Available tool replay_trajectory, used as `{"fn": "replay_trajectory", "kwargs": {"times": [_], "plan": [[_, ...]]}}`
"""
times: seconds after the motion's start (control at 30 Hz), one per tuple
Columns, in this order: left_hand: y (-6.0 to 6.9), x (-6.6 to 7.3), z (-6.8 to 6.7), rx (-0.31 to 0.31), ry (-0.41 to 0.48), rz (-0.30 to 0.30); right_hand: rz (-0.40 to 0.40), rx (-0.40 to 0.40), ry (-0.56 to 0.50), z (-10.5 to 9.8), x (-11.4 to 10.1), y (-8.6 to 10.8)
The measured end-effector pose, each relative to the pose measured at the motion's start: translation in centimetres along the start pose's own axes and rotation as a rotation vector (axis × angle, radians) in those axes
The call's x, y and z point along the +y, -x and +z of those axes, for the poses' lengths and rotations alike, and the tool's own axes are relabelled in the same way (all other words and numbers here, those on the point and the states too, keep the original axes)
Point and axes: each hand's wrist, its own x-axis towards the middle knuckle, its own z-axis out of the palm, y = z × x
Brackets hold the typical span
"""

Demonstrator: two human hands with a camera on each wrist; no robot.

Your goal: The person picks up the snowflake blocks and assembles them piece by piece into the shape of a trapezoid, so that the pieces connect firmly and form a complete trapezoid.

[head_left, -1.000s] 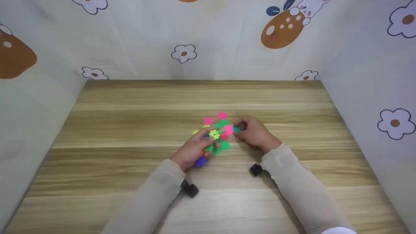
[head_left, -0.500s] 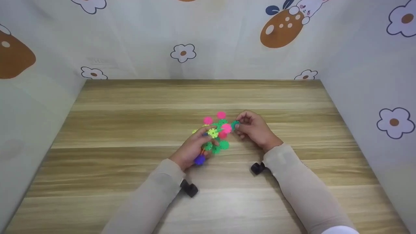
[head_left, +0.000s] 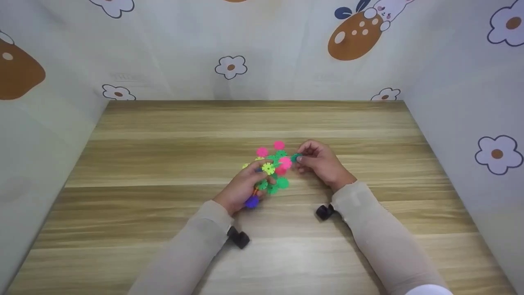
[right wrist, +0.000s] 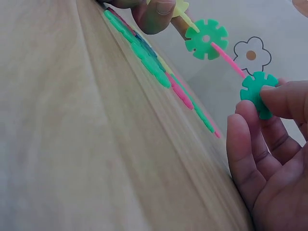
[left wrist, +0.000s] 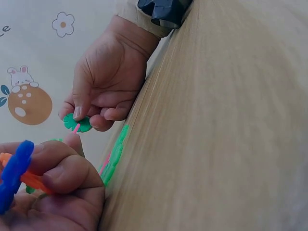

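Note:
Notched plastic snowflake discs are linked into a colourful cluster low over the table. My left hand (head_left: 244, 184) grips the cluster, its thumb near a yellow disc (head_left: 268, 168). By that hand's curled fingers, an orange disc (left wrist: 36, 182) joins a blue disc (left wrist: 14, 175) in the left wrist view. My right hand (head_left: 321, 162) pinches a dark green disc (right wrist: 250, 91) between thumb and finger. In the right wrist view, that disc meets a pink disc (right wrist: 228, 58) seen edge-on, which slots into a lighter green disc (right wrist: 207, 30). The left palm hides part of the cluster.
Flat along the wood-grain table (head_left: 163, 139) lie the cluster's lower discs, green (right wrist: 149, 60) and pink ones among them. A patterned cloth wall (head_left: 172, 53) rises behind the table. Black cameras (head_left: 238, 237) sit at both wrists, close to the tabletop.
My right hand has turned and risen slightly toward the back, so its dark green disc shows more. The left hand and the cluster have hardly moved.

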Motion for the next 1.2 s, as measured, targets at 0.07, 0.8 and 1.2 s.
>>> {"fn": "replay_trajectory", "kwargs": {"times": [0.07, 0.8, 1.2], "plan": [[0.01, 0.01, 0.05, 0.003, -0.002, -0.001, -0.009, -0.002, 0.001, 0.00, 0.05, 0.00], [0.18, 0.00, -0.24, -0.034, -0.048, -0.012, -0.033, -0.082, 0.039, 0.22, 0.24, -0.05], [0.08, -0.03, -0.08, 0.001, -0.022, -0.002, -0.031, -0.075, 0.056, 0.57, 0.18, 0.03]]}}
